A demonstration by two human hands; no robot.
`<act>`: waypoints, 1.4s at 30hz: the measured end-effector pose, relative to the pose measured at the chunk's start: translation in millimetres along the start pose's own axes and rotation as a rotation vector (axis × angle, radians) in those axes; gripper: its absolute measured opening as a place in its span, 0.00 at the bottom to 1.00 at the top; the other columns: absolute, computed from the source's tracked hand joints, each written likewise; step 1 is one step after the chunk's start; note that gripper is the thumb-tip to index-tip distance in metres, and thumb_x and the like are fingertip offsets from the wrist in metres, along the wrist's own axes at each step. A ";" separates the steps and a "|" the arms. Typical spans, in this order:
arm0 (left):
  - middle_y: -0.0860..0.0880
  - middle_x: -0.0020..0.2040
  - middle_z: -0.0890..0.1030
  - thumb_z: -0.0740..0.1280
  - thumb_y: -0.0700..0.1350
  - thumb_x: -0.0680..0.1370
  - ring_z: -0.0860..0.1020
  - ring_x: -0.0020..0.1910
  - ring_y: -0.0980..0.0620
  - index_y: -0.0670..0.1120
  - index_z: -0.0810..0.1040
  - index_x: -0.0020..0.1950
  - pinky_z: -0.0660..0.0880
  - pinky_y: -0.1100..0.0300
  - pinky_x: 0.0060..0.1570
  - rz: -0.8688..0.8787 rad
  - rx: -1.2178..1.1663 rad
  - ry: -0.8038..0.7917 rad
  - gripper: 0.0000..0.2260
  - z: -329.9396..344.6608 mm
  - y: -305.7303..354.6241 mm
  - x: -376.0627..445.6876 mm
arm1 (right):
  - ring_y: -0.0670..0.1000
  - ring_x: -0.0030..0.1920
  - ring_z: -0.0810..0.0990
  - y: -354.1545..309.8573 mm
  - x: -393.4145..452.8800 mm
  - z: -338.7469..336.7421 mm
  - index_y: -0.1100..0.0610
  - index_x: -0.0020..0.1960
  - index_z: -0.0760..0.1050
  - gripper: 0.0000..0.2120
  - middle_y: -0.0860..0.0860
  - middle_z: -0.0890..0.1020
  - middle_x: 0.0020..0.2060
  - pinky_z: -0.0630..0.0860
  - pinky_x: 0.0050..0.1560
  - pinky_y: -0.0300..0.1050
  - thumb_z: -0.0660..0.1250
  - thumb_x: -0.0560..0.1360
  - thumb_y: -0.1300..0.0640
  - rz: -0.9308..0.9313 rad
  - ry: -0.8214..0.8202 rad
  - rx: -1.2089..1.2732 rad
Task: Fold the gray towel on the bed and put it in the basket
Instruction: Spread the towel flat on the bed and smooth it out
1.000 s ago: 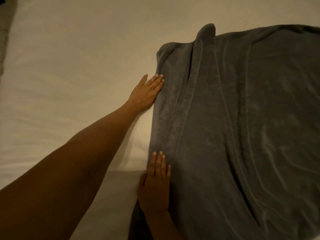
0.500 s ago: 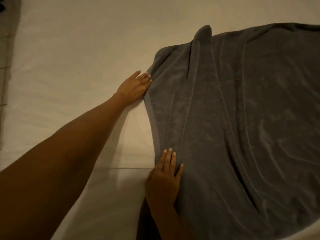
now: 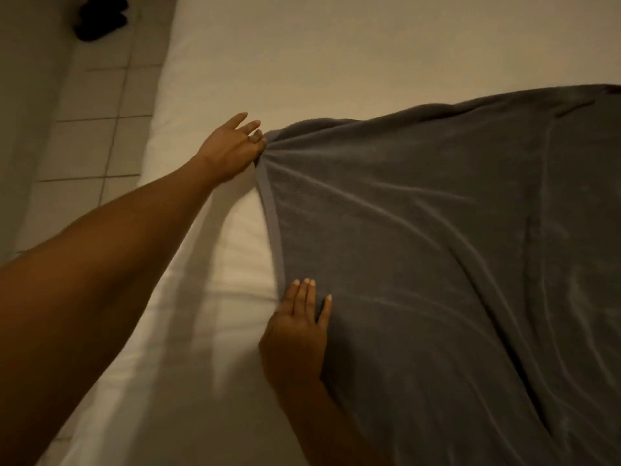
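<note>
A large gray towel (image 3: 437, 264) lies spread over the right half of the white bed (image 3: 336, 55), with long creases running from its far left corner. My left hand (image 3: 232, 149) pinches that corner between thumb and fingers, the other fingers spread, and the cloth is pulled taut from it. My right hand (image 3: 297, 334) lies flat, fingers together, on the towel's near left edge and presses it onto the sheet. No basket is in view.
The bed's left edge runs down beside a tiled floor (image 3: 94, 129). A dark object (image 3: 100, 21) lies on the floor at the top left. Bare white sheet stretches beyond and to the left of the towel.
My left hand has gone from resting flat at the towel's edge to pinching its corner and drawing it left, which flattened the upright fold. The right hand stays pressed on the near edge.
</note>
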State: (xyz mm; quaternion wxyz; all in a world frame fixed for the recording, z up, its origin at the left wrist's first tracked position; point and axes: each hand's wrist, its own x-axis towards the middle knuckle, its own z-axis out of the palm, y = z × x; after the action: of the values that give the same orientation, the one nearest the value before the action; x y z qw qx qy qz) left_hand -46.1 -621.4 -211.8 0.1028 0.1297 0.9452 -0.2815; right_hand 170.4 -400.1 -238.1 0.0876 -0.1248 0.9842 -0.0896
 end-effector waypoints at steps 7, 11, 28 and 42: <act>0.39 0.76 0.59 0.57 0.45 0.82 0.57 0.77 0.43 0.42 0.56 0.77 0.50 0.47 0.76 -0.042 -0.103 -0.096 0.24 29.1 26.9 -9.6 | 0.55 0.62 0.78 -4.4 -7.6 35.3 0.58 0.61 0.78 0.21 0.57 0.80 0.60 0.76 0.58 0.57 0.69 0.69 0.54 0.001 -0.092 0.061; 0.39 0.79 0.47 0.53 0.49 0.83 0.51 0.78 0.43 0.46 0.42 0.79 0.49 0.46 0.76 -0.153 -0.444 -0.121 0.28 39.3 50.7 -17.2 | 0.57 0.71 0.68 16.0 -24.8 54.3 0.55 0.74 0.63 0.33 0.58 0.67 0.72 0.67 0.67 0.60 0.66 0.72 0.46 -0.031 -0.128 0.062; 0.43 0.79 0.44 0.50 0.51 0.83 0.46 0.79 0.47 0.44 0.42 0.78 0.47 0.47 0.77 -0.110 -0.407 -0.078 0.28 37.9 58.7 0.2 | 0.53 0.75 0.49 63.7 -78.0 53.4 0.60 0.68 0.70 0.32 0.59 0.72 0.67 0.48 0.70 0.56 0.53 0.64 0.59 0.041 -0.073 -0.034; 0.42 0.79 0.52 0.51 0.46 0.83 0.52 0.78 0.47 0.41 0.49 0.78 0.48 0.47 0.76 -0.123 -0.355 -0.093 0.24 -39.4 42.5 28.0 | 0.58 0.69 0.69 109.1 -67.0 1.7 0.63 0.61 0.77 0.27 0.60 0.76 0.63 0.49 0.68 0.58 0.53 0.66 0.59 0.123 -0.036 -0.110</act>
State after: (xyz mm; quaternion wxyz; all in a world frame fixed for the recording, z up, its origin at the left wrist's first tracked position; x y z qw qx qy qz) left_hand -64.4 -559.8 -208.5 0.1503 0.0384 0.9803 -0.1219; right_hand 209.6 -278.9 -251.4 0.1036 -0.0706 0.9917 -0.0277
